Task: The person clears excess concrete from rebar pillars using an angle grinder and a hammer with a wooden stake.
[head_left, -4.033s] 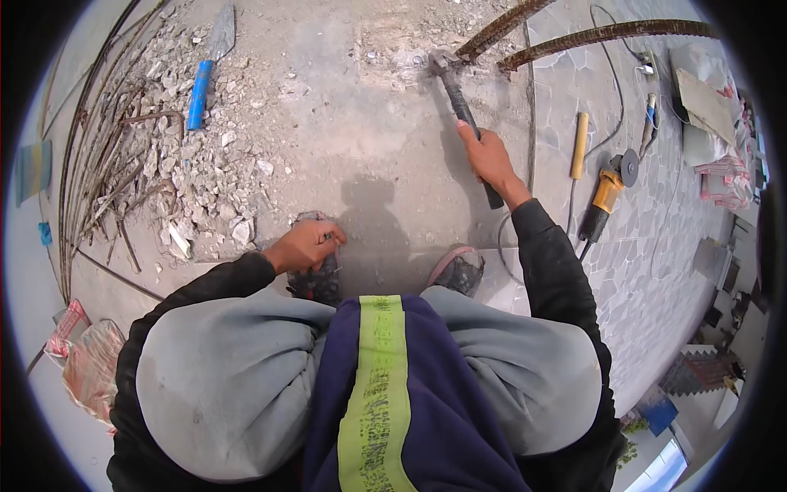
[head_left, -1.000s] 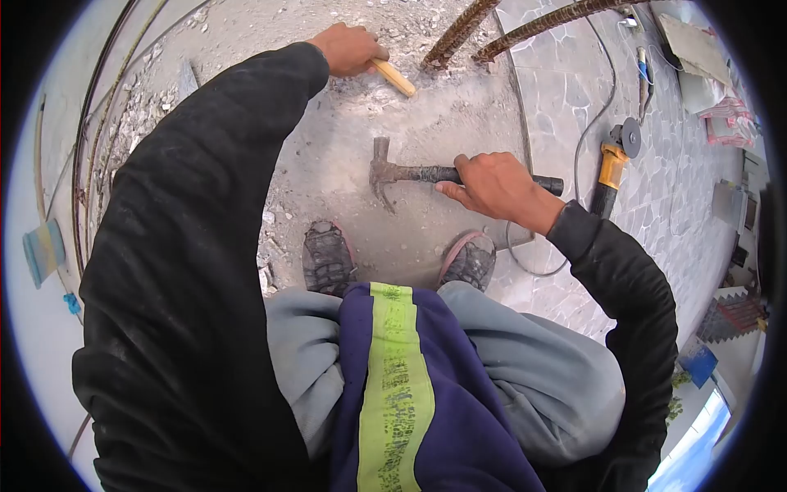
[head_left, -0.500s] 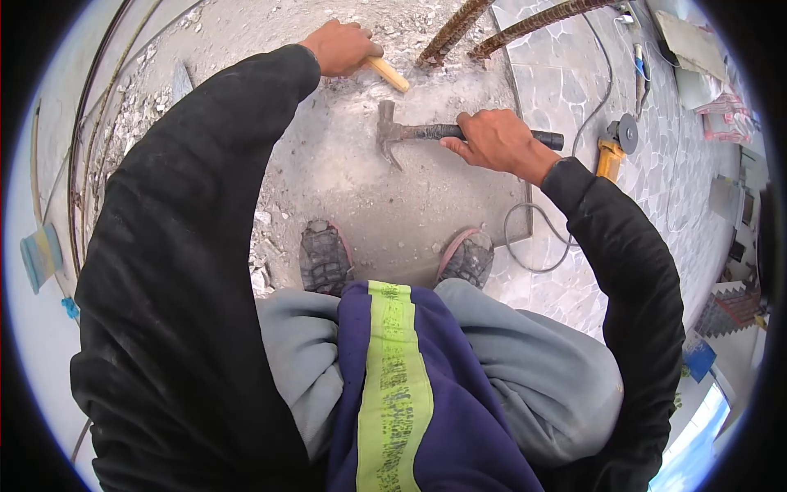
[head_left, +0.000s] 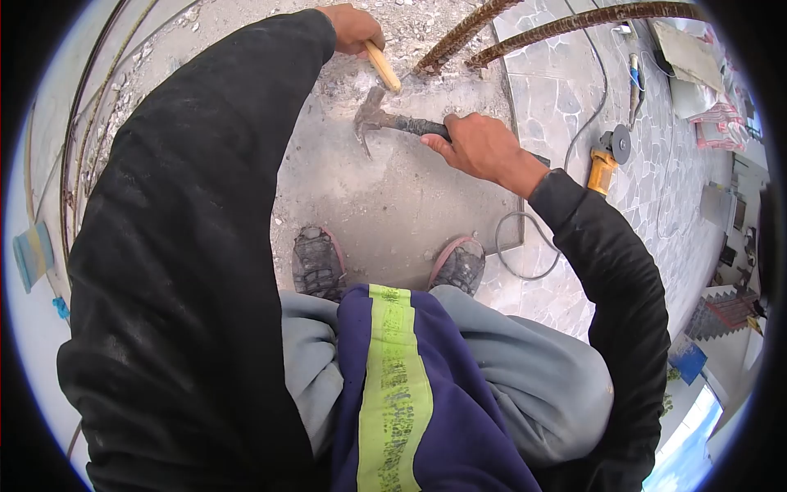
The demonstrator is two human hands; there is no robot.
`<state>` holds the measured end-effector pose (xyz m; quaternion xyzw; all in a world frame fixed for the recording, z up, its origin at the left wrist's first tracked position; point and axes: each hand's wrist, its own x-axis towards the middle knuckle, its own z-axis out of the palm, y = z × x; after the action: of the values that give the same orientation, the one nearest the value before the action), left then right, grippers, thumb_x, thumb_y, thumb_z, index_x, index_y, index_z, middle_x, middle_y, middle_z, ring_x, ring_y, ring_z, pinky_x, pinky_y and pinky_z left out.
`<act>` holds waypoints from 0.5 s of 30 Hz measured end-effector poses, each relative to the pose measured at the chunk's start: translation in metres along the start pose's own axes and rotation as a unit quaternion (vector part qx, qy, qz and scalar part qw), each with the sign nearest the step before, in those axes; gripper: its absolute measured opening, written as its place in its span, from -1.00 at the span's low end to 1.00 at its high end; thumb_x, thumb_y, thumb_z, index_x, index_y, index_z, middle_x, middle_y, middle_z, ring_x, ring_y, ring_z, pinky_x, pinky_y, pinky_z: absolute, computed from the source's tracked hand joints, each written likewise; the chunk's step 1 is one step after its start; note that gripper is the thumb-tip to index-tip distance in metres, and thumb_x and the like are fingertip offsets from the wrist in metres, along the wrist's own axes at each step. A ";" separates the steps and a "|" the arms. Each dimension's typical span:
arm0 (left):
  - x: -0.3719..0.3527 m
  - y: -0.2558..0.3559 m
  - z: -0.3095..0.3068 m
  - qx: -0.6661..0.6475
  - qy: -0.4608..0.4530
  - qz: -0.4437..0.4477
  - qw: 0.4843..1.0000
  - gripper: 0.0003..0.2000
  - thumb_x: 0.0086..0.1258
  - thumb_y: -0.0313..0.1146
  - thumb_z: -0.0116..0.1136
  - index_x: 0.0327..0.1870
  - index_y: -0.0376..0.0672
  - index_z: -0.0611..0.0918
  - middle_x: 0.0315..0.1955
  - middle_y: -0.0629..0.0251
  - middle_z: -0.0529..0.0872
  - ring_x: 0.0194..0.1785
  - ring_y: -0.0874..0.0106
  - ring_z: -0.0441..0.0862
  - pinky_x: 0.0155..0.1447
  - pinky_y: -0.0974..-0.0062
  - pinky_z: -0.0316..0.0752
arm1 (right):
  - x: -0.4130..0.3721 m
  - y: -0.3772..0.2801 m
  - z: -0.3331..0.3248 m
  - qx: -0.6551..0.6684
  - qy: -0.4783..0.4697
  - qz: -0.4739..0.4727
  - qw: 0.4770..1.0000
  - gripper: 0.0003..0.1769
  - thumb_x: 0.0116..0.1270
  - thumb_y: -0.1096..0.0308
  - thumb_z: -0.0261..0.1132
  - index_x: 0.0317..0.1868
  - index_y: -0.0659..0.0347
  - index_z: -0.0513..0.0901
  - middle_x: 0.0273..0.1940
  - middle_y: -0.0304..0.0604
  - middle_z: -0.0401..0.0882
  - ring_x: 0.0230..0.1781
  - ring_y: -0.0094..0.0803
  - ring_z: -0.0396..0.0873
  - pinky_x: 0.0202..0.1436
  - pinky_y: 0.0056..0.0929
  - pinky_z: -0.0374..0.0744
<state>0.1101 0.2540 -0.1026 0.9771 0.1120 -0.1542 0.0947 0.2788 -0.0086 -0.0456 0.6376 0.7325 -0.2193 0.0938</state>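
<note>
At the top of the head view, my left hand (head_left: 354, 29) is closed around a yellow stick-like handle (head_left: 383, 67). Its rounded end points down toward the hammer; the other end is hidden by my fingers. My right hand (head_left: 485, 148) grips a claw hammer (head_left: 373, 120) by its dark, wrapped handle. The worn metal head lies just below the end of the yellow handle, with the claw curving toward me. Under both is a dusty concrete floor (head_left: 393, 193) with chips scattered over it.
Two rusty rebars (head_left: 459, 37) rise beyond my hands. To the right, a yellow angle grinder (head_left: 605, 162) lies on stone-patterned flooring (head_left: 566, 295), near a grey looped cable (head_left: 502, 246). My shoes (head_left: 318, 262) stand on the concrete. Long rods (head_left: 72, 139) run along the left side.
My left hand and the yellow handle have shifted farther away, the handle now steeper. The hammer has moved left with my right hand, its head tilting up closer to the yellow handle's end.
</note>
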 end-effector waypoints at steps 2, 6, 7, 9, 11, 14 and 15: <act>-0.001 0.006 -0.006 -0.021 -0.023 -0.022 0.999 -0.69 0.35 -0.36 0.35 0.11 0.09 0.75 -0.09 0.31 0.80 0.03 0.21 0.75 0.16 0.22 0.63 | -0.016 -0.024 -0.003 0.044 0.008 -0.043 0.998 -0.30 0.52 -0.26 0.11 -0.37 0.32 0.65 -0.59 0.16 0.61 -0.52 0.11 0.68 -0.42 0.01 0.64; -0.006 0.003 0.000 -0.031 -0.011 -0.027 0.999 -0.68 0.34 -0.36 0.36 0.12 0.04 0.75 -0.08 0.26 0.81 0.02 0.18 0.76 0.17 0.23 0.64 | -0.022 -0.027 -0.009 -0.005 0.005 -0.164 0.986 -0.32 0.50 -0.26 0.13 -0.36 0.29 0.65 -0.62 0.13 0.60 -0.54 0.10 0.67 -0.50 -0.04 0.62; -0.005 0.004 0.004 -0.025 0.010 -0.026 0.999 -0.68 0.34 -0.36 0.36 0.13 0.03 0.75 -0.08 0.25 0.81 0.01 0.18 0.77 0.16 0.22 0.64 | -0.013 -0.012 0.001 -0.003 0.002 -0.162 0.987 -0.32 0.50 -0.26 0.13 -0.36 0.29 0.65 -0.62 0.13 0.60 -0.54 0.10 0.67 -0.50 -0.04 0.62; -0.004 0.009 0.005 -0.033 0.001 -0.030 0.999 -0.67 0.34 -0.36 0.36 0.13 0.03 0.75 -0.08 0.25 0.81 0.01 0.18 0.77 0.16 0.23 0.63 | 0.006 0.003 0.001 -0.027 0.043 0.004 0.999 -0.32 0.49 -0.26 0.14 -0.34 0.29 0.65 -0.62 0.12 0.60 -0.54 0.10 0.67 -0.48 -0.05 0.62; -0.009 0.007 0.006 -0.037 -0.011 -0.041 0.998 -0.67 0.34 -0.36 0.37 0.14 0.04 0.75 -0.08 0.24 0.81 0.01 0.18 0.76 0.15 0.23 0.63 | -0.001 -0.010 0.004 -0.030 0.022 0.012 0.999 -0.34 0.50 -0.25 0.14 -0.33 0.29 0.65 -0.61 0.12 0.60 -0.53 0.11 0.68 -0.46 -0.05 0.63; -0.011 0.006 0.009 -0.043 0.012 -0.034 0.998 -0.66 0.34 -0.36 0.37 0.15 0.03 0.75 -0.10 0.23 0.81 0.00 0.18 0.76 0.13 0.23 0.63 | -0.026 -0.050 -0.006 0.036 -0.011 -0.066 0.997 -0.33 0.48 -0.27 0.15 -0.33 0.27 0.64 -0.62 0.10 0.60 -0.55 0.10 0.67 -0.45 -0.05 0.63; -0.011 0.007 0.011 -0.047 0.015 -0.030 0.998 -0.67 0.34 -0.36 0.38 0.14 0.03 0.75 -0.11 0.23 0.81 0.00 0.18 0.76 0.12 0.23 0.62 | -0.026 -0.052 -0.007 0.036 -0.016 -0.070 0.997 -0.33 0.48 -0.27 0.15 -0.33 0.27 0.64 -0.62 0.10 0.60 -0.55 0.10 0.67 -0.45 -0.05 0.63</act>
<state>0.0987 0.2433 -0.1088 0.9699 0.1502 -0.1367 0.1345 0.2337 -0.0334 -0.0180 0.5843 0.7652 -0.2616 0.0673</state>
